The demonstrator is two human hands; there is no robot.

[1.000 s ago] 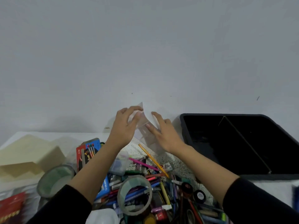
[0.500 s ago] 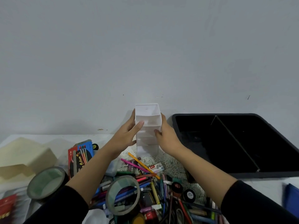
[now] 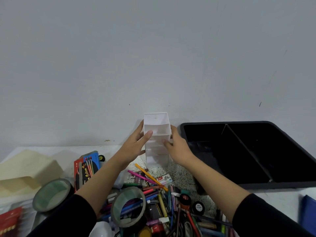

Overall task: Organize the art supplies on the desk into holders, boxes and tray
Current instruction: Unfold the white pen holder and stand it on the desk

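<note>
Black sleeves [image 3: 68,218] reaching mid-forearm, seemingly plain fabric, bare left hand [image 3: 135,147], bare right hand [image 3: 178,149]

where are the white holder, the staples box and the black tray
white holder [image 3: 158,130]: head view, inner wall of its second compartment
staples box [image 3: 163,179]: head view, its printed top face
black tray [image 3: 273,185]: head view, its near rim

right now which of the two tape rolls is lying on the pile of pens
The tape roll right of the left forearm: it rests on the coloured pens, which show through its hole. The other roll sits left of that forearm.
</note>
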